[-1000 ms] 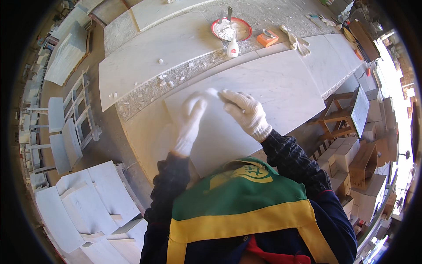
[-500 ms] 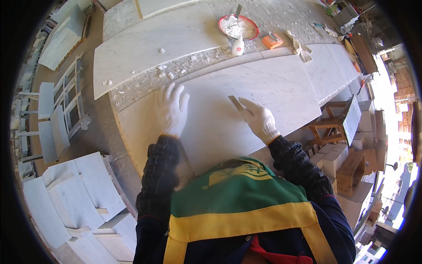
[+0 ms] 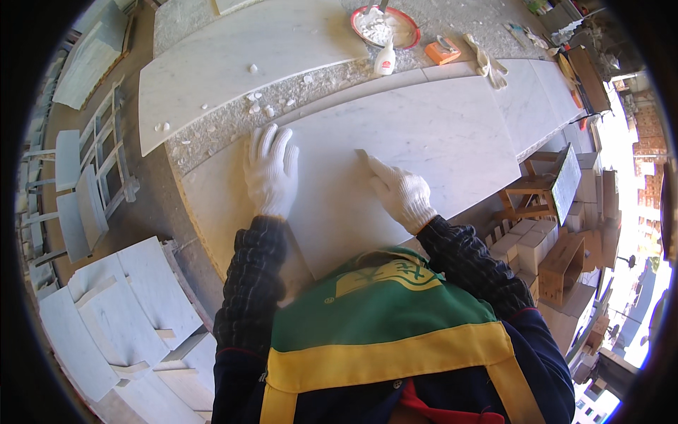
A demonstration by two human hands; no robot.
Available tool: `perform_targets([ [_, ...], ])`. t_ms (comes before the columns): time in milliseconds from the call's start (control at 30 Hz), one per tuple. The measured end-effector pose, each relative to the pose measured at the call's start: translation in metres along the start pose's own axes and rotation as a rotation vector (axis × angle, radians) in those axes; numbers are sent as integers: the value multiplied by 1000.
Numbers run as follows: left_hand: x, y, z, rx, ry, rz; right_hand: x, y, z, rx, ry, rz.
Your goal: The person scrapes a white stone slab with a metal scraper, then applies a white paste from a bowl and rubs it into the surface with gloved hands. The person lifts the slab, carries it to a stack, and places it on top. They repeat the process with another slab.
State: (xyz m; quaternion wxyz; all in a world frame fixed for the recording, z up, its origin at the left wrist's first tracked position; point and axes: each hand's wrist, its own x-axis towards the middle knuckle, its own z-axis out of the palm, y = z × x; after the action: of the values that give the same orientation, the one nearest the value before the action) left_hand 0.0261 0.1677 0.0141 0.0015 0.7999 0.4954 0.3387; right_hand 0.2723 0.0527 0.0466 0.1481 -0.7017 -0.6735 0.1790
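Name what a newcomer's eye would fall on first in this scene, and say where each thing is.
First, probably, the green apron with yellow trim, filling the lower middle. Above it, two white gloves stand out: the left hand spread at the left edge of a pale slab, the right hand gripping a thin flat tool over it. Near the top, a red-rimmed bowl of white material catches the eye.

Grey workbench (image 3: 470, 21) under pale slabs (image 3: 438, 127), white chips (image 3: 270, 111), red-rimmed dish (image 3: 418, 35), white bottle (image 3: 385, 61), orange box (image 3: 441, 54)
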Motion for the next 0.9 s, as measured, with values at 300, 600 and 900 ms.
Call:
perform_targets([
  [300, 3, 3, -2, 34, -25, -6, 13, 6, 21, 39, 126, -146],
  [600, -2, 0, 3, 10, 20, -13, 14, 8, -9, 87, 62, -193],
  [900, -2, 0, 3, 21, 24, -3, 24, 4, -8, 0, -6, -198],
])
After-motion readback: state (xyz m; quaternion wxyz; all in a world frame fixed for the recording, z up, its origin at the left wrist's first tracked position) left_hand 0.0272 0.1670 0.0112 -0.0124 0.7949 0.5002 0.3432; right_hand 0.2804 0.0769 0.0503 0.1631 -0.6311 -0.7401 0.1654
